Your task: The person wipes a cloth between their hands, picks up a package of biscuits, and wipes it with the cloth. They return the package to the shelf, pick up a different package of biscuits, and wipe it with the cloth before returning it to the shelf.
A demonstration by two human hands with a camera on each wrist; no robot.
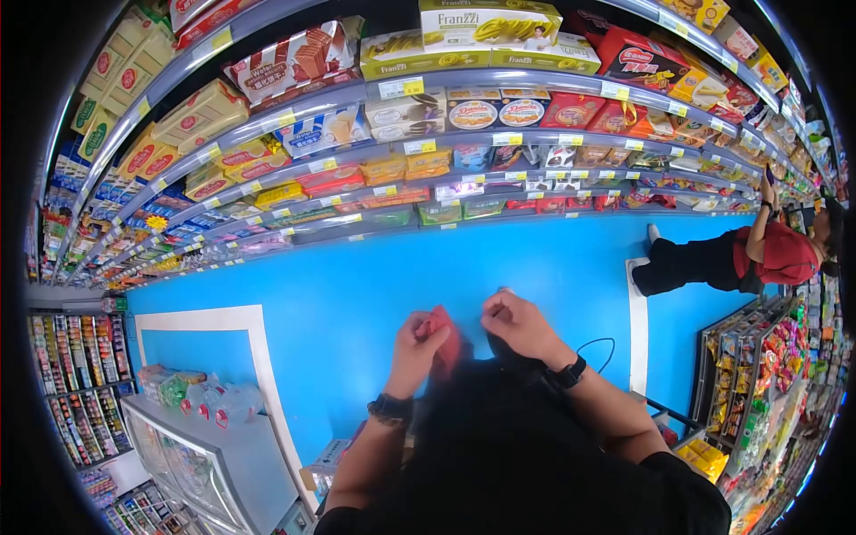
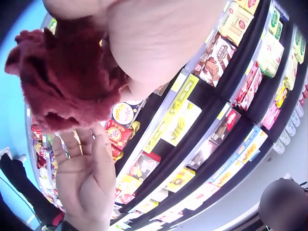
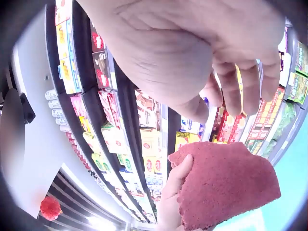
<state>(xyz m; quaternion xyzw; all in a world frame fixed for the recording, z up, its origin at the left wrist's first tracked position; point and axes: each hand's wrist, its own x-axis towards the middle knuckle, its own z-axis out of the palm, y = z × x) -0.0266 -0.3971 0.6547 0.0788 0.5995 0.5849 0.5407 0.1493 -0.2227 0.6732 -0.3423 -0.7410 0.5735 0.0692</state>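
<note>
A red, fuzzy cloth [image 1: 448,346] hangs from my left hand [image 1: 423,348], pinched between thumb and fingers in front of my body. The left wrist view has the cloth [image 2: 67,82] bunched and folded under my left hand [image 2: 154,38]. Seen from the right wrist, its flat side [image 3: 231,185] faces the camera, with the thumb of my left hand [image 3: 172,197] over one edge. My right hand [image 1: 526,328] is a short way to the right, apart from the cloth, its fingers loosely bent. Nothing shows in the palm of my right hand [image 2: 87,185] in the left wrist view.
Curved shelves [image 1: 428,147] of packaged snacks stand ahead. A person in a red top [image 1: 777,254] is at the right by the shelves. A glass-fronted cabinet [image 1: 259,446] with bottles on top stands at lower left, and a snack rack [image 1: 727,374] at lower right. The floor [image 1: 357,276] is blue.
</note>
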